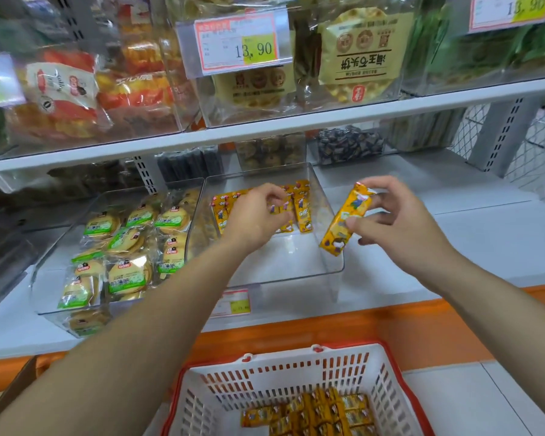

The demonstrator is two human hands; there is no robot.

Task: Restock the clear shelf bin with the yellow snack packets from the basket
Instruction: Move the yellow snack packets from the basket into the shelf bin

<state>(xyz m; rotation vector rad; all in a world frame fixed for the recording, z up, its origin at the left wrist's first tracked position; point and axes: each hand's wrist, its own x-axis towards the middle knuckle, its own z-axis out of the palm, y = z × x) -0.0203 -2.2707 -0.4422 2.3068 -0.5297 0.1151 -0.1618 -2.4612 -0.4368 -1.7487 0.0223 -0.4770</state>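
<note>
The right grip is pinching one yellow snack packet mid-length over the right wall of the clear shelf bin — light, crinkly, likely slippery film. The left grip is clasping the packet row at the far end; more are lying in the basket.

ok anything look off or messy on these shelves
Nothing looks spilled or damaged. One oddity: the round biscuit pack on the upper shelf sits with its print upside down. In the clear bin the yellow packets stand in a row at the back, and the right hand holds another yellow packet.
</note>
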